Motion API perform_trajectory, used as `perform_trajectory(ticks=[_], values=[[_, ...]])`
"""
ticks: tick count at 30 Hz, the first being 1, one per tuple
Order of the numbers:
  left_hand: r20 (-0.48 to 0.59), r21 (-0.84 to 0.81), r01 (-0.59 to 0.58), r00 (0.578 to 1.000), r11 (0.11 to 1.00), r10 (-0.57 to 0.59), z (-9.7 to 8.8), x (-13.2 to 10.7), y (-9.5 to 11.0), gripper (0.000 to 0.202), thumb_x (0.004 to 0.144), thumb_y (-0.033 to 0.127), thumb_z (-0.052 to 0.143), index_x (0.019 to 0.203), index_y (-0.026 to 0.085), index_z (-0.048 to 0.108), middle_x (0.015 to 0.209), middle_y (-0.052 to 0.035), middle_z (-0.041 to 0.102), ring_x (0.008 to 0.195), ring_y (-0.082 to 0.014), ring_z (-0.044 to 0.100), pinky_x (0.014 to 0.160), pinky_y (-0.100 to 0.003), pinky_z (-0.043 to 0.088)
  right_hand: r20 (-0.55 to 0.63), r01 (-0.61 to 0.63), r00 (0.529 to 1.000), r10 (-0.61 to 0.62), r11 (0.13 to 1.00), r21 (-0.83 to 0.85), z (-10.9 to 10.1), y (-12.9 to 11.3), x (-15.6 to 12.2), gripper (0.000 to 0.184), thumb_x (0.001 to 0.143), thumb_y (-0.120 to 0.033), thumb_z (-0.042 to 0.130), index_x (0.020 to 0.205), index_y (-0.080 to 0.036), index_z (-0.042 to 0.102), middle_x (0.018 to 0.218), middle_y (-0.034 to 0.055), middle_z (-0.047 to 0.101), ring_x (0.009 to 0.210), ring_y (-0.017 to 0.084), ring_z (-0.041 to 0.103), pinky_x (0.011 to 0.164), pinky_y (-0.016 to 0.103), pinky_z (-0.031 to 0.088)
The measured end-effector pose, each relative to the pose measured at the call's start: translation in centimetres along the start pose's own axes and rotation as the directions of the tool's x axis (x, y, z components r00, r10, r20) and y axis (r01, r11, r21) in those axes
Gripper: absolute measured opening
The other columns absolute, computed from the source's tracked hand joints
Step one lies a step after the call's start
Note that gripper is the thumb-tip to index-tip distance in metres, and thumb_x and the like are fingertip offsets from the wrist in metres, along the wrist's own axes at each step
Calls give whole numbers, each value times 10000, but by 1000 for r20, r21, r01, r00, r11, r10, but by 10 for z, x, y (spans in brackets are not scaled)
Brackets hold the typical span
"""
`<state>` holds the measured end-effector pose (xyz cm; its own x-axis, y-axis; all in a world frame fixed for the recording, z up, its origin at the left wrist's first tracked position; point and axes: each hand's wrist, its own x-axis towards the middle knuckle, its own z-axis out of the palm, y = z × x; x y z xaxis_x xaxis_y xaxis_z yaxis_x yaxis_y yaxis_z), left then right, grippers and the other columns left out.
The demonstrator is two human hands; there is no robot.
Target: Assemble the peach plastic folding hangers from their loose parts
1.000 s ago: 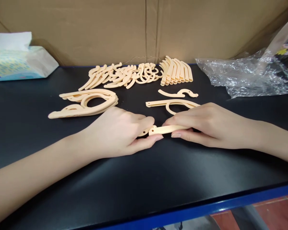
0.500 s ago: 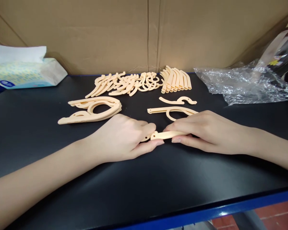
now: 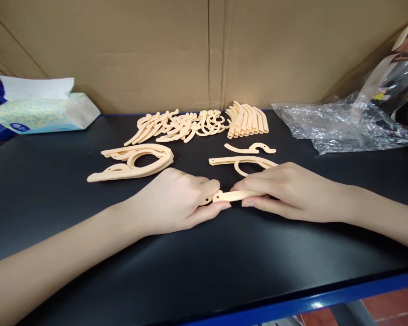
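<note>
Cream plastic parts that look like pieces of folding clothes hangers lie on the black table. My right hand (image 3: 292, 192) is closed around a slightly curved hanger arm (image 3: 237, 195), whose holed end points left. In my left hand (image 3: 182, 201) is another cream hanger piece (image 3: 206, 199), mostly covered by the fingers; only a bit with a small hole shows. The two pieces meet between my hands, just above the table; whether they are joined I cannot tell. Behind my right hand lies a hanger with a curved hook (image 3: 226, 160), partly hidden. A loose hook piece (image 3: 251, 148) rests beyond it.
Folded hangers (image 3: 136, 165) lie stacked at the left. At the back are a heap of hook and arm pieces (image 3: 180, 124) and a row of hanger arms (image 3: 247, 120). A tissue pack (image 3: 47, 113) stands back left, crumpled clear plastic (image 3: 336, 122) back right, before a cardboard wall (image 3: 139, 50).
The view has tilted up a little, so the tabletop things sit slightly lower. Both hands keep nearly the same grip and position on the two pieces.
</note>
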<state>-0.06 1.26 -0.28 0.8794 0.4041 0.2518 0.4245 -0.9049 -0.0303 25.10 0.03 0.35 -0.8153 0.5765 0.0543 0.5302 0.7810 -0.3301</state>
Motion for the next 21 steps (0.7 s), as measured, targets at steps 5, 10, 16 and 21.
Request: perform_trajectory(ticks=[5, 10, 16, 21], values=[[0, -1, 3, 1000, 1000, -3, 0, 0, -1, 389, 1017, 374, 376, 686, 182, 446, 557, 63, 478, 437, -95, 499, 449, -249, 220, -9, 2, 1000, -2, 1000, -7, 0, -1, 0, 339, 1028, -382, 357, 1145, -205, 622, 896, 31, 669, 765, 153, 625, 666, 271, 418], [-28, -19, 3, 1000, 1000, -4, 3, -1, -2, 390, 1016, 385, 376, 681, 189, 413, 550, 65, 458, 424, -90, 461, 450, -250, 194, -2, 14, 1000, -14, 1000, -12, 0, -1, 0, 342, 1030, -375, 350, 1131, -197, 624, 893, 38, 673, 756, 154, 621, 664, 276, 420], [-3, -21, 13, 1000, 1000, -13, 6, 0, -3, 396, 997, 411, 381, 667, 194, 408, 526, 48, 464, 417, -108, 449, 453, -273, 148, -3, 25, 1000, -25, 999, -29, 1, 2, -2, 334, 1027, -388, 372, 1143, -195, 618, 910, 29, 675, 756, 149, 621, 636, 277, 394], [1, -30, 12, 1000, 999, -12, 8, 0, -3, 402, 1007, 412, 365, 671, 194, 398, 523, 46, 458, 415, -106, 441, 456, -271, 143, -37, 73, 997, -74, 997, -24, 3, 4, -2, 330, 1034, -375, 366, 1124, -179, 615, 839, 15, 645, 713, 131, 595, 613, 269, 373]])
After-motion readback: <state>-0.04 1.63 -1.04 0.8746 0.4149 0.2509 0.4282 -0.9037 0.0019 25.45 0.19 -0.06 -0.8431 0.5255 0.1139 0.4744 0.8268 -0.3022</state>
